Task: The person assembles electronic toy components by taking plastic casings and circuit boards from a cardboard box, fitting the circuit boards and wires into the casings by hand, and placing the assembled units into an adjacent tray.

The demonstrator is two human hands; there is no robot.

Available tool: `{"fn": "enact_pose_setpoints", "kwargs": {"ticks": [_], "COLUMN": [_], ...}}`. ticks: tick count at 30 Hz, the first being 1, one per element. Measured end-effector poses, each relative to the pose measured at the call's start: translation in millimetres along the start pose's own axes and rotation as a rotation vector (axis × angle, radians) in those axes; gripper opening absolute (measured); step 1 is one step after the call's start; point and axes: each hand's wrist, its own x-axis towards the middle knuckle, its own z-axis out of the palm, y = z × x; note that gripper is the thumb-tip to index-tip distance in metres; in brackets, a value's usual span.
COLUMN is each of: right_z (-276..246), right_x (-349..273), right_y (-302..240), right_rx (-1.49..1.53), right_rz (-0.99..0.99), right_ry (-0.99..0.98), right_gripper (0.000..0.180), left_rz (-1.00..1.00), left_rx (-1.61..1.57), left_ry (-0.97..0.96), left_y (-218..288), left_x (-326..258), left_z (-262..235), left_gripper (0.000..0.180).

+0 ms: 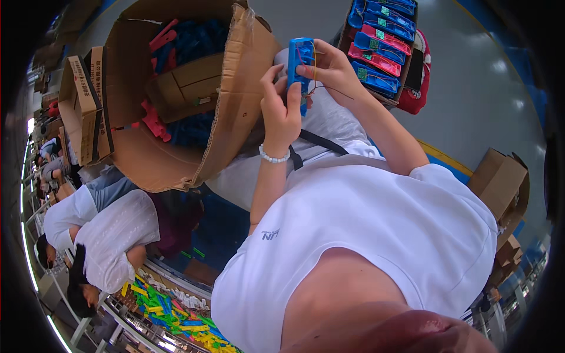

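My left hand [278,115], with a pale bead bracelet at the wrist, grips the lower part of a blue plastic casing [301,52] between thumb and fingers. On the casing's other side my right hand [331,69] is closed on it, the thumb pressing its open face. Thin wires [338,92], dark, red and yellow, run along the casing and trail out below it. What sits inside the casing is too small to make out. Both hands hold it upright above my lap, between a large cardboard box [244,76] and a smaller box of finished-looking casings [376,44].
The large box holds loose blue and red plastic parts [155,120] and a cardboard piece. Blue and red casings with green circuit boards lie in rows in the right box, beside a red cushioned thing [419,97]. Co-workers [118,235] sit at left near heaped colourful parts [170,312].
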Motion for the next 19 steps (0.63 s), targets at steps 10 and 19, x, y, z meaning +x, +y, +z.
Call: {"fn": "enact_pose_setpoints", "kwargs": {"ticks": [10,19], "right_z": [-132.1,-177.0], "right_x": [-121.8,-198.3], "right_y": [-18.9,7.2], "right_rx": [-0.766,-0.801], "right_rz": [0.091,0.368], "right_ry": [0.698,0.969], "right_gripper": [0.046,0.042], "left_rz": [-0.173,-0.014], "left_rx": [0.562,1.116], "left_ry": [-0.137,-0.308], "left_y": [-101.1,-152.0], "left_x": [86.4,112.4], "left_z": [87.4,143.5], "left_gripper": [0.035,0.028]}}
